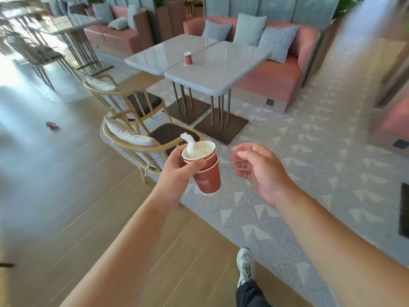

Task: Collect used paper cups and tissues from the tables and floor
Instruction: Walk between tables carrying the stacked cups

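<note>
My left hand (177,171) grips a stack of red paper cups (207,173), nested one inside another. A white tissue (190,144) sticks up out of the top cup. My right hand (259,171) hovers just to the right of the stack, fingers loosely spread and holding nothing. Another red paper cup (188,58) stands upright on the grey table (221,72) ahead. A small red object (52,125), blurred, lies on the wooden floor at the left.
Two wooden chairs (141,138) with dark seats stand between me and the table. A pink sofa (276,69) with cushions runs behind it. Patterned grey carpet (309,173) covers the right side, wood flooring the left. My shoe (245,265) is at the bottom.
</note>
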The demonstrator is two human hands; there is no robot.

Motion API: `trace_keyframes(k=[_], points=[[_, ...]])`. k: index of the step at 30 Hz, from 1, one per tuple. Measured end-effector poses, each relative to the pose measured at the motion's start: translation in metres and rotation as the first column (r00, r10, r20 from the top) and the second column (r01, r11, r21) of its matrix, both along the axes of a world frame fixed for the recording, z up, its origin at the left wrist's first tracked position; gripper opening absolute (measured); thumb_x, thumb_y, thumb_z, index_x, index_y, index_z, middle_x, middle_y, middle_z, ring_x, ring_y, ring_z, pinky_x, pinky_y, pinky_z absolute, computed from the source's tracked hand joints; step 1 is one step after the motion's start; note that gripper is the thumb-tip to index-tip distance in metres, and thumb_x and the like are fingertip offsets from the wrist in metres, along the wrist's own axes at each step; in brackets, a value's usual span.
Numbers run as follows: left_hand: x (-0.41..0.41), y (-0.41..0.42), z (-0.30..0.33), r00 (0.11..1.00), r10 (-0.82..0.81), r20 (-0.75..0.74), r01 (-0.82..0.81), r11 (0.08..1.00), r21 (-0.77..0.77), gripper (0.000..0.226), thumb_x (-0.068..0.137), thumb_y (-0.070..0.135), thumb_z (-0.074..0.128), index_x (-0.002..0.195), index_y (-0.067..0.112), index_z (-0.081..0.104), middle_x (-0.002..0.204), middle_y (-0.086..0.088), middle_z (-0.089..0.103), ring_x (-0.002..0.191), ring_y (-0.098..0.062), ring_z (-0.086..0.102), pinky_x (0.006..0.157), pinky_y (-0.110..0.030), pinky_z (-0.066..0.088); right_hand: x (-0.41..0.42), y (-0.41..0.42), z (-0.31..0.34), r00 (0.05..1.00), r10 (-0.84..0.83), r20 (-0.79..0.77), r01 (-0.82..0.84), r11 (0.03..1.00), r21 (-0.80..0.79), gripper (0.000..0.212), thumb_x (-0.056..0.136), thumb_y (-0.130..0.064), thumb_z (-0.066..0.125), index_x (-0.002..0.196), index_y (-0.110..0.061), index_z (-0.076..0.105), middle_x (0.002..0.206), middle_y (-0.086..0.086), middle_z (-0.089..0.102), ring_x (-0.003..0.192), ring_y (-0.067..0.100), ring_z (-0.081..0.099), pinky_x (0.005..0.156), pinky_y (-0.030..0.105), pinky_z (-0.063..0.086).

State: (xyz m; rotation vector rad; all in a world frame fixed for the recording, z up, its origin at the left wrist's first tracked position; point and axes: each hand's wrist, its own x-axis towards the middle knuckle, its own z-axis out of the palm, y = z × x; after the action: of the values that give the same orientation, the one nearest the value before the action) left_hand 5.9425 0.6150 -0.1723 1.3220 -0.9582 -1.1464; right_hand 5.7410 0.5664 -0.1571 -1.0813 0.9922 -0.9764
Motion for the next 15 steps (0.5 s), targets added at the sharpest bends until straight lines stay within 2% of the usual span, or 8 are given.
trace_keyframes(k=[2, 4, 8, 11, 13, 15], points=[[-0.004, -0.037, 0.001, 1.000, 0.009, 0.023, -0.009, 1.000, 0.004, 0.066, 0.060, 0.040, 0.081, 0.121, 0.021, 0.064, 0.111, -0.001, 0.076, 0.105, -0.020, 0.071, 0.093, -0.040, 0.055, -0.004, -0.034, -0.003, 1.000, 0.004, 0.012, -0.004, 1.000, -0.004, 0.015, 0.090, -0.014, 0.056, 0.088, -0.021, 0.069, 0.083, 0.000, 0.072, 0.080, 0.017, 0.064, 0.069, 0.032, 0.050], [-0.013, -0.076, 0.003, 0.999, 0.000, 0.046, 0.000, 1.000, 0.012, 0.060, 0.062, 0.039, 0.081, 0.118, 0.023, 0.065, 0.108, -0.001, 0.076, 0.101, -0.019, 0.072, 0.088, -0.038, 0.055, -0.010, -0.073, -0.001, 1.000, -0.002, 0.025, 0.002, 1.000, -0.003, 0.013, 0.087, -0.017, 0.057, 0.088, -0.022, 0.069, 0.080, -0.003, 0.072, 0.076, 0.014, 0.065, 0.067, 0.030, 0.049], [-0.033, -0.151, 0.012, 0.999, -0.007, 0.054, 0.005, 1.000, 0.028, 0.063, 0.069, 0.028, 0.080, 0.128, 0.017, 0.060, 0.114, -0.006, 0.074, 0.107, -0.024, 0.071, 0.092, -0.042, 0.055, -0.027, -0.154, 0.012, 0.999, -0.018, 0.045, 0.017, 1.000, 0.018, 0.017, 0.076, -0.025, 0.058, 0.087, -0.022, 0.070, 0.082, 0.000, 0.073, 0.073, 0.013, 0.066, 0.066, 0.030, 0.050], [-0.041, -0.201, 0.022, 0.998, 0.011, 0.054, -0.012, 1.000, 0.007, 0.055, 0.071, 0.021, 0.078, 0.123, 0.016, 0.061, 0.106, -0.001, 0.076, 0.097, -0.017, 0.072, 0.086, -0.035, 0.057, -0.038, -0.207, 0.024, 0.999, -0.002, 0.053, 0.003, 1.000, -0.005, 0.017, 0.075, -0.024, 0.059, 0.087, -0.022, 0.071, 0.083, 0.001, 0.073, 0.075, 0.015, 0.067, 0.068, 0.032, 0.051], [-0.043, -0.228, 0.028, 0.999, 0.011, 0.037, -0.011, 1.000, -0.008, 0.044, 0.078, 0.011, 0.077, 0.118, 0.017, 0.061, 0.096, 0.005, 0.078, 0.089, -0.011, 0.074, 0.075, -0.025, 0.059, -0.042, -0.237, 0.031, 0.998, 0.002, 0.065, 0.000, 1.000, -0.030, 0.014, 0.079, -0.021, 0.060, 0.088, -0.021, 0.071, 0.083, 0.000, 0.073, 0.074, 0.015, 0.067, 0.064, 0.028, 0.051], [-0.043, -0.250, 0.034, 1.000, -0.002, 0.005, 0.002, 1.000, -0.024, 0.046, 0.082, 0.006, 0.076, 0.124, 0.014, 0.058, 0.094, 0.006, 0.078, 0.086, -0.008, 0.074, 0.067, -0.019, 0.057, -0.044, -0.261, 0.036, 0.997, -0.002, 0.077, 0.005, 0.999, -0.042, 0.013, 0.088, -0.014, 0.058, 0.091, -0.018, 0.070, 0.083, 0.002, 0.073, 0.074, 0.015, 0.066, 0.058, 0.024, 0.051]])
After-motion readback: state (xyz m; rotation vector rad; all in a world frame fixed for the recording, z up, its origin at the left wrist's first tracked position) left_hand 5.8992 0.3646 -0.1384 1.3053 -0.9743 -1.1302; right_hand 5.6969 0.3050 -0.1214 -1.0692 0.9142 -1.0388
